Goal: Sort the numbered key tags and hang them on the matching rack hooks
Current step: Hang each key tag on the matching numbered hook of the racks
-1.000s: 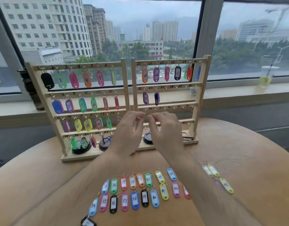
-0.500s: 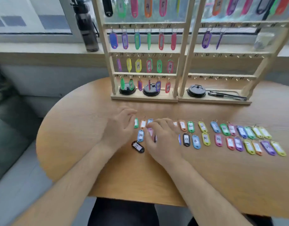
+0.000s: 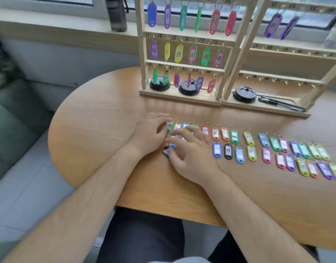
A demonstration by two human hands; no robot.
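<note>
Two rows of coloured numbered key tags (image 3: 228,151) lie across the round wooden table (image 3: 99,133). My left hand (image 3: 149,134) rests at the rows' left end, its fingertips touching a green tag (image 3: 169,127). My right hand (image 3: 191,151) lies beside it with fingers spread over several tags, its thumb by a black tag (image 3: 165,151) and a light blue tag (image 3: 173,145). Neither hand plainly grips a tag. Behind them stand the left wooden rack (image 3: 184,64), its hooks filled with tags, and the right rack (image 3: 281,76), with two purple tags and rows of bare hooks.
Three black lids (image 3: 244,94) sit on the rack bases, and black pens (image 3: 281,104) lie on the right base. A dark bottle (image 3: 116,14) stands on the window sill. A grey sofa (image 3: 9,118) is left of the table. The table's near edge crosses above my lap.
My hands came down from the right rack's hooks to the left end of the tag rows on the table. The view tilted down from the window and racks to the table.
</note>
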